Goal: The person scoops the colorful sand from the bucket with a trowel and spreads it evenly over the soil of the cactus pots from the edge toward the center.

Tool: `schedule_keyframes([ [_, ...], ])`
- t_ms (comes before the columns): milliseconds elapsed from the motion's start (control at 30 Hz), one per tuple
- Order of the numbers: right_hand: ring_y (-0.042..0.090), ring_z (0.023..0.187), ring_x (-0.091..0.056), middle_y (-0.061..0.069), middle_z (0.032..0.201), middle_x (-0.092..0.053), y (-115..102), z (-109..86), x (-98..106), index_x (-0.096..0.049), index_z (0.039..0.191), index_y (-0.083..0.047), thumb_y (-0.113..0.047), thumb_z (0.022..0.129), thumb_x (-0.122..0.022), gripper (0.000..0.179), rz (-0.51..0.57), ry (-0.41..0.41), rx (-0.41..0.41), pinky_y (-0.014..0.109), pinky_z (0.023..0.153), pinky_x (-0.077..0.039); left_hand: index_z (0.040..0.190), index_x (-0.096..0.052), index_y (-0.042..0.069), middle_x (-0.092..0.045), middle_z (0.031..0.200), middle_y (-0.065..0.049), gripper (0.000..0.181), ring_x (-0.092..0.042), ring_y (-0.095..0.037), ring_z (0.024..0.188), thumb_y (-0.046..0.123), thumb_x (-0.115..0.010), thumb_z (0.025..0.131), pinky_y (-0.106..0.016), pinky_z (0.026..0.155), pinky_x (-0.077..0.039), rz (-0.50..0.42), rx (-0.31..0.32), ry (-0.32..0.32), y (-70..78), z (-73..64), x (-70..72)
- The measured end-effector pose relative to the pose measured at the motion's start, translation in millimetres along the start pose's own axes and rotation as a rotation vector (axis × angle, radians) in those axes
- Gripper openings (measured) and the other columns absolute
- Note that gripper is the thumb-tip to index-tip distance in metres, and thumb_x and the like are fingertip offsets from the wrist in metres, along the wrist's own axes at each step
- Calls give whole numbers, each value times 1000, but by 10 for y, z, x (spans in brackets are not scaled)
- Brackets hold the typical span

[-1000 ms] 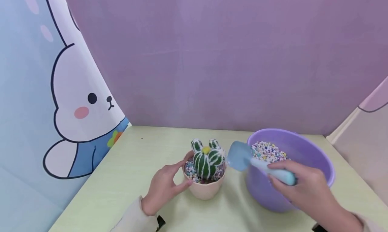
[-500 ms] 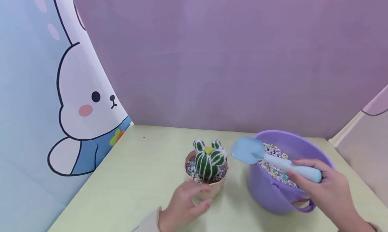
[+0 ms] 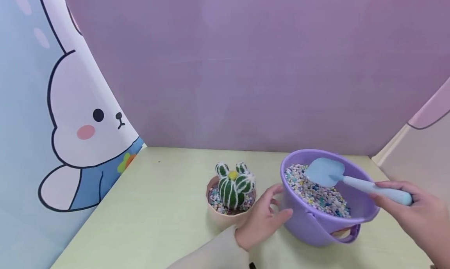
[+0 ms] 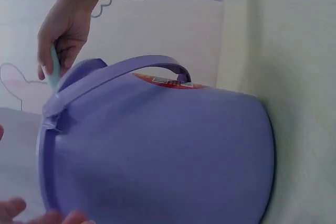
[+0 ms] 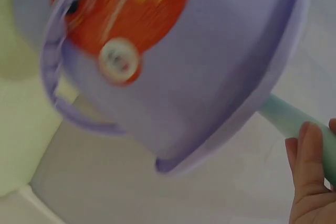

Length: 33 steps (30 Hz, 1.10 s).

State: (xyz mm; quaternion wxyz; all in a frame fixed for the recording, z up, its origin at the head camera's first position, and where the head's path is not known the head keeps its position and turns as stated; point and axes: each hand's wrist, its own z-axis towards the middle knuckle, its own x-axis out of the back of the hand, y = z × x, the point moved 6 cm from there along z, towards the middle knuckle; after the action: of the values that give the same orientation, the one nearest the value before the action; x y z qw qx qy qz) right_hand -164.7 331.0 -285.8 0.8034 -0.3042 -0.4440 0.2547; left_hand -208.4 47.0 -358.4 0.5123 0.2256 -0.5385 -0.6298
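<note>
In the head view my right hand grips the handle of a light blue toy shovel. Its blade hangs over small multicoloured pebbles inside a purple bucket. My left hand is at the bucket's left side, thumb and fingers spread apart and holding nothing. Behind that hand stands a pale pink pot with a green and white cactus, set among similar pebbles. The left wrist view has the bucket wall close up, with left fingertips near its rim.
The bucket's handle hangs down at its front, and an orange sticker marks its side. A pale green table carries everything. Behind it rises a purple backdrop, with a rabbit-print panel on the left.
My left hand has left the pot and moved right to the bucket. My right hand has moved right, bringing the shovel blade from beside the cactus to over the bucket's pebbles.
</note>
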Motion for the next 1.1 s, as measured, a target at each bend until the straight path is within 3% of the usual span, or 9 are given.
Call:
schedule_keyframes([
  [100, 4, 54, -40, -33, 69, -52, -14, 71, -13, -63, 81, -50, -14, 78, -78, 40, -68, 8, 65, 24, 43, -31, 148, -32, 8, -43, 142, -11, 71, -49, -19, 111, 27, -64, 88, -30, 86, -46, -36, 19, 87, -44, 134, -32],
  [200, 3, 51, -39, -35, 66, -50, -52, 133, -26, -62, 79, -48, -11, 76, -78, 40, -113, 29, 134, 23, 42, -30, 151, -26, 8, -39, 146, -13, 78, -49, -19, 114, 29, -66, 86, -32, 89, -46, -13, 14, 126, -68, 231, -77],
  [233, 3, 51, -38, -36, 65, -49, -66, 151, -25, -62, 78, -47, -9, 76, -77, 41, -121, 38, 156, 22, 41, -30, 151, -25, 7, -38, 147, -13, 80, -49, -19, 115, 29, -66, 86, -33, 91, -46, -2, 12, 132, -72, 254, -92],
  [467, -2, 47, -35, -44, 66, -42, -163, 185, -67, -70, 79, -5, 2, 66, -72, 15, -171, 61, 334, 19, 39, -28, 153, -21, 12, -42, 146, -12, 84, -48, -21, 124, 34, -67, 86, -37, 98, -44, 12, 65, 151, -84, 320, -157],
  [733, -9, 49, -36, -41, 75, -46, -239, 189, -222, -70, 75, -2, 5, 61, -69, 15, -181, 20, 550, 14, 38, -31, 154, -19, 17, -45, 143, -12, 85, -48, -20, 125, 39, -67, 86, -36, 98, -44, 25, 124, 143, -94, 313, -209],
  [833, -13, 51, -39, -39, 75, -50, -264, 166, -274, -69, 73, -2, -5, 71, -69, 4, -129, 18, 652, 12, 39, -35, 154, -20, 19, -47, 142, -11, 86, -49, -21, 124, 41, -67, 85, -36, 98, -44, 48, 157, 147, -114, 301, -213],
  [933, -15, 54, -44, -36, 79, -56, -289, 118, -307, -69, 73, -3, -16, 79, -67, 15, -59, 20, 724, 11, 40, -38, 154, -21, 21, -49, 141, -10, 86, -51, -22, 122, 43, -68, 85, -35, 95, -46, 67, 181, 152, -128, 289, -205],
  [1100, -14, 59, -47, -31, 78, -59, -346, 38, -358, -69, 74, -3, -33, 86, -68, 33, 12, 4, 746, 10, 42, -40, 153, -23, 21, -52, 137, -11, 86, -54, -22, 119, 43, -69, 84, -34, 92, -49, 82, 185, 165, -136, 284, -181],
])
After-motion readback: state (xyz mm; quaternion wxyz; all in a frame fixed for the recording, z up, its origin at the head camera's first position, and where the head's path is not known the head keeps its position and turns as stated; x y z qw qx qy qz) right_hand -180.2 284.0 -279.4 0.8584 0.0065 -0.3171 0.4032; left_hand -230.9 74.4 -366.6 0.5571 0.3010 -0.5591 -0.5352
